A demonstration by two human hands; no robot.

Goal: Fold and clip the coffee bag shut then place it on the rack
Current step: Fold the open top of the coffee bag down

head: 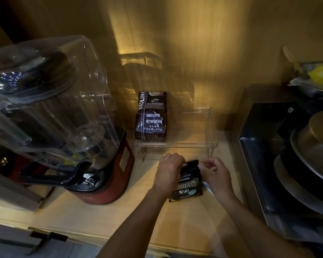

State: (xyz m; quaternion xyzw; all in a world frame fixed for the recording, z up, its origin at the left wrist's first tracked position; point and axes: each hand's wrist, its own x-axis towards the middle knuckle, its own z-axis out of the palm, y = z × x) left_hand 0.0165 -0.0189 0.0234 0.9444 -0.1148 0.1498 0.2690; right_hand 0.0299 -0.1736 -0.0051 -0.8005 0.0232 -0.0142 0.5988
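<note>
Both hands are pinching the top flap of the small black foil coffee bag on the wooden counter, just before the clear acrylic rack: left hand, right hand. Bag's prob. light, crinkly, slippery; hold the top corners w/ fingertips.

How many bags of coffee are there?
2. One coffee bag stands on the clear rack. The other bag is on the counter, held at its top by both hands. More may be hidden.
</note>
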